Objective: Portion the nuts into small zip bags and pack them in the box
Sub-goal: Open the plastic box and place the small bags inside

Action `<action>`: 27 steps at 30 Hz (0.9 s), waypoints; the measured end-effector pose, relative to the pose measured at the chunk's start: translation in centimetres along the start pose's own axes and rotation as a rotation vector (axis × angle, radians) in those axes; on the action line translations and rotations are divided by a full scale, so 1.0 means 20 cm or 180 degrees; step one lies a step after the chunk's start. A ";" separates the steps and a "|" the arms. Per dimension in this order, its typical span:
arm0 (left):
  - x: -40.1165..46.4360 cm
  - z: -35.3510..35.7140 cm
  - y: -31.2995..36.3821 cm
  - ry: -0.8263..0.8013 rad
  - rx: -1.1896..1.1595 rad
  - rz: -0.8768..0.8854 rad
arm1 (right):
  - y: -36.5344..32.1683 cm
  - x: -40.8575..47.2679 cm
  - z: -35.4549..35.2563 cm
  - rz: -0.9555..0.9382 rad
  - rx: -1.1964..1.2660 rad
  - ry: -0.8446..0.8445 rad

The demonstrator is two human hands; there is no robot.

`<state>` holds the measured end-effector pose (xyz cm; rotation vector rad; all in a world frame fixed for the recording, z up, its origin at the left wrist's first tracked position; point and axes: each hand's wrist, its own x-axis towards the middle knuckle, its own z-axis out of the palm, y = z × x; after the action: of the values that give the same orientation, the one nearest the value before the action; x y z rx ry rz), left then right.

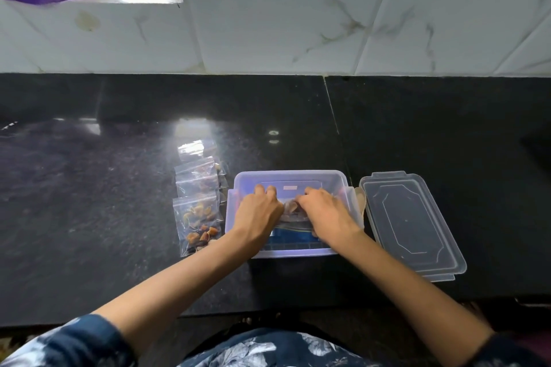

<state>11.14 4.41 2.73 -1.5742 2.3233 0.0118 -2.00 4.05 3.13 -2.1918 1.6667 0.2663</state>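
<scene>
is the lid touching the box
Apart. The head view shows a strip of black counter and a wooden spoon between the lid and the box.

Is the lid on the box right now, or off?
Off. The lid lies flat on the counter right of the open box, and both hands reach inside it.

fingers [269,190] hide box [286,177] contents; unclear
</scene>
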 end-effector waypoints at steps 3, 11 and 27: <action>-0.03 -0.03 -0.01 0.0014 -0.0112 0.0081 | 0.01 0.00 -0.01 -0.0011 0.0038 -0.0038; -0.11 -0.06 -0.11 0.0216 -0.0264 0.0387 | -0.06 0.05 -0.09 -0.0083 0.0253 -0.0264; -0.03 -0.02 -0.05 -0.0354 -0.0763 0.0579 | -0.12 0.07 -0.01 -0.0111 0.0061 -0.0497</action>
<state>12.13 4.51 3.36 -1.4179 2.4397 0.4244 0.70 3.27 3.19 -2.1253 1.5395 0.3995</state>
